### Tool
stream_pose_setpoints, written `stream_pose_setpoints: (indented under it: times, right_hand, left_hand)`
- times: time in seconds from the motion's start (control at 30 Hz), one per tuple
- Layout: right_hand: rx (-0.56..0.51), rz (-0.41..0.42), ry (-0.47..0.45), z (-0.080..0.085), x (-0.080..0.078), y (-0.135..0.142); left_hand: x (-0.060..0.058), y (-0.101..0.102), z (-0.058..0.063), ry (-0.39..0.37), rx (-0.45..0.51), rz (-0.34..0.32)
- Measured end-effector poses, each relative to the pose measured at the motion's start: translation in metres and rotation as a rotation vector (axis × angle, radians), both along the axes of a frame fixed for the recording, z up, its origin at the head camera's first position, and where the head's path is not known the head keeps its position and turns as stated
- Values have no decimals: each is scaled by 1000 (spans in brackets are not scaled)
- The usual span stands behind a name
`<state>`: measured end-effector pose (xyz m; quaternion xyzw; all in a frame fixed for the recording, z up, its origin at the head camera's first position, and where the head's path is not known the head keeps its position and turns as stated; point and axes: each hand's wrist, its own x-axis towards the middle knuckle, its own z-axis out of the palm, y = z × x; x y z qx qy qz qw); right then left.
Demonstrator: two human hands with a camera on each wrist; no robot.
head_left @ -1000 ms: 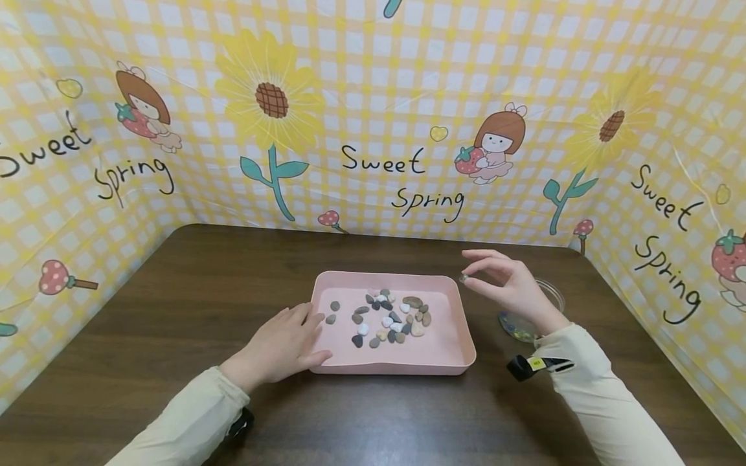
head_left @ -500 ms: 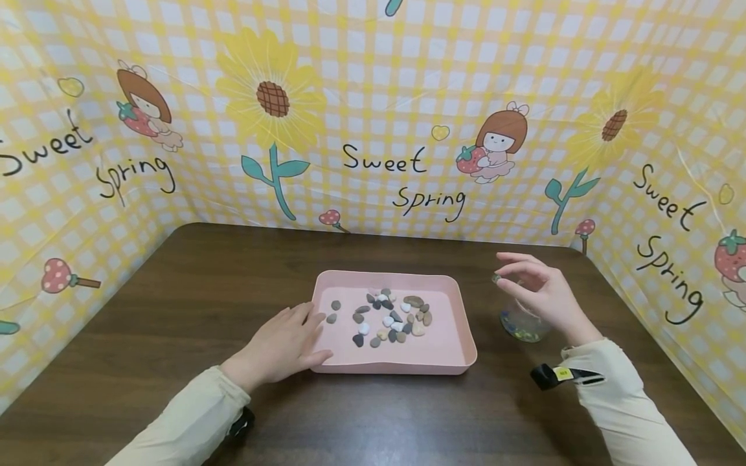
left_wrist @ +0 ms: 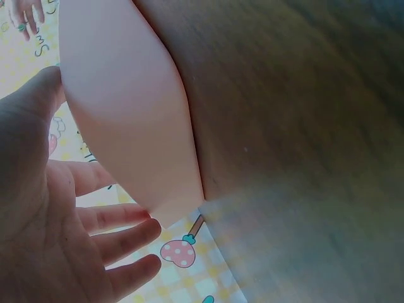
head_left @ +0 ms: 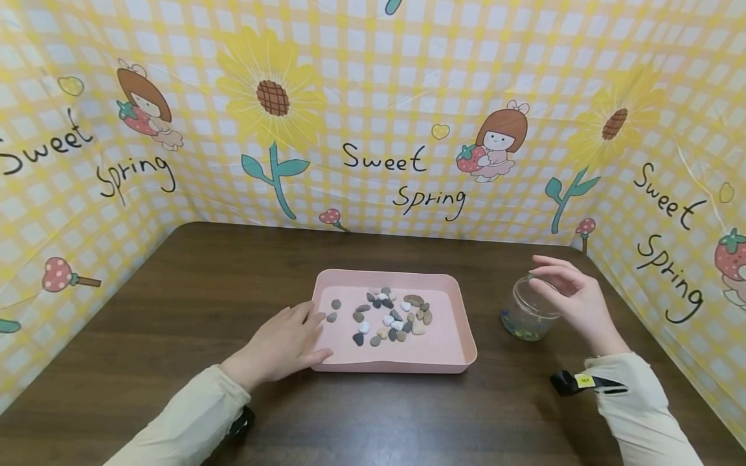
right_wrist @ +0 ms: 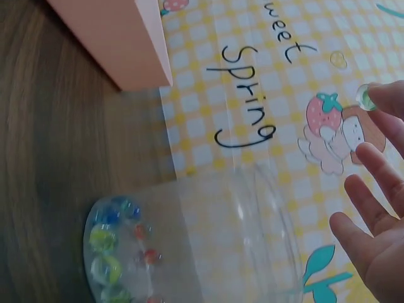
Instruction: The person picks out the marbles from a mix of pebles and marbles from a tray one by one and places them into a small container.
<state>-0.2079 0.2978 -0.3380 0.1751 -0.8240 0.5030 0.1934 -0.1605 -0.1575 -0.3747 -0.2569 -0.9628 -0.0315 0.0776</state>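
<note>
My right hand pinches a clear green marble between thumb and index finger, the other fingers spread. It hangs over the mouth of a clear jar, which stands on the table right of the tray. Blue, green and red marbles lie at the jar's bottom. My left hand rests against the left rim of a pink tray, its fingers extended along the edge. Grey, white, black and tan pebbles are scattered inside the tray.
The dark wooden table carries the tray and jar. A yellow checked cloth with flowers and cartoon figures encloses the table at the back and both sides. Each wrist wears a black strap.
My right hand has moved right with the marble, from beside the tray's back right corner to over the jar. More of the jar shows now. My left hand and the tray stay put.
</note>
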Motion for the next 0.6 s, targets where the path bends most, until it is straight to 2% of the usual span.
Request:
stream_pose_setpoints:
  times: [0.17, 0.37, 0.5, 0.6]
  right_hand:
    - [32, -110, -13, -4, 1, 7]
    - [16, -156, -27, -10, -1, 15]
    - [-6, -193, -40, -31, -14, 31]
    - [-10, -229, -51, -38, -19, 35]
  left_hand:
    - [0, 0, 0, -2, 5, 1]
    - [0, -1, 0, -10, 6, 3]
    - [0, -1, 0, -12, 7, 1]
    - [1, -1, 0, -17, 10, 1]
